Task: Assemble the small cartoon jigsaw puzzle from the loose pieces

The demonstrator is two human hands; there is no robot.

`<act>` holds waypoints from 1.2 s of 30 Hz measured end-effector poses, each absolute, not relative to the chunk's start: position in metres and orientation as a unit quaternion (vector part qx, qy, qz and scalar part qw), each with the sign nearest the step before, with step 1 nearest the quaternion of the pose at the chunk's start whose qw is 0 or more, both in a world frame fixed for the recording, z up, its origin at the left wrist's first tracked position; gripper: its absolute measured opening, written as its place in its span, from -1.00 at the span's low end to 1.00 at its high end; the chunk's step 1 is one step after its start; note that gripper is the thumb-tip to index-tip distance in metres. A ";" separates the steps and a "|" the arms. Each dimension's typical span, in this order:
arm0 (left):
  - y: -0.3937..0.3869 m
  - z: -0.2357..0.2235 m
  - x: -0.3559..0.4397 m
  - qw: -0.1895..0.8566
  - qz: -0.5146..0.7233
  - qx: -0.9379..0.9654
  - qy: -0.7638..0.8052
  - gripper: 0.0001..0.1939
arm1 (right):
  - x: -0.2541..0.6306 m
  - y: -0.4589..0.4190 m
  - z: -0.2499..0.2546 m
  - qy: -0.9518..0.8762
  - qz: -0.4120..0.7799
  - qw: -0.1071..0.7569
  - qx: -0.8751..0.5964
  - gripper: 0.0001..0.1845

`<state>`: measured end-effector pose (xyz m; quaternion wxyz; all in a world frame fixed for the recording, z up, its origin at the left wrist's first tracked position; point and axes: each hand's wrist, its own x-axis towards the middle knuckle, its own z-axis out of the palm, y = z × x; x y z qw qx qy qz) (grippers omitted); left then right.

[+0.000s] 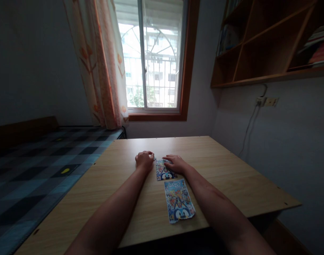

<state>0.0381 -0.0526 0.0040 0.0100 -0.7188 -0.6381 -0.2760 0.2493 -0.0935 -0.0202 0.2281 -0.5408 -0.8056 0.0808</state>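
On the wooden table lies a small, partly built jigsaw puzzle with a blue cartoon figure. My right hand rests flat on its far edge, fingers stretched out over the pieces. My left hand sits just left of the puzzle with its fingers curled, pinching what looks like a small puzzle piece at the puzzle's top left corner. Nearer to me lies a colourful printed packet showing the same picture, between my two forearms.
A bed with a dark checked cover runs along the table's left side. A window with a patterned curtain is behind the table. A wooden shelf with books hangs on the right wall above a socket and cable.
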 end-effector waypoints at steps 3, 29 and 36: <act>-0.050 0.002 0.037 0.005 -0.275 -0.714 -0.644 -0.65 | 0.249 -0.092 -0.021 -0.794 0.078 0.236 -0.554 -0.46; -0.066 -0.005 0.035 -0.010 -0.106 -0.751 -0.651 -0.48 | 0.253 -0.095 -0.028 -0.594 0.060 0.129 -0.792 -0.40; -0.071 -0.003 0.035 -0.007 -0.105 -0.755 -0.647 -0.50 | 0.253 -0.101 -0.028 -0.592 0.063 0.128 -0.793 -0.38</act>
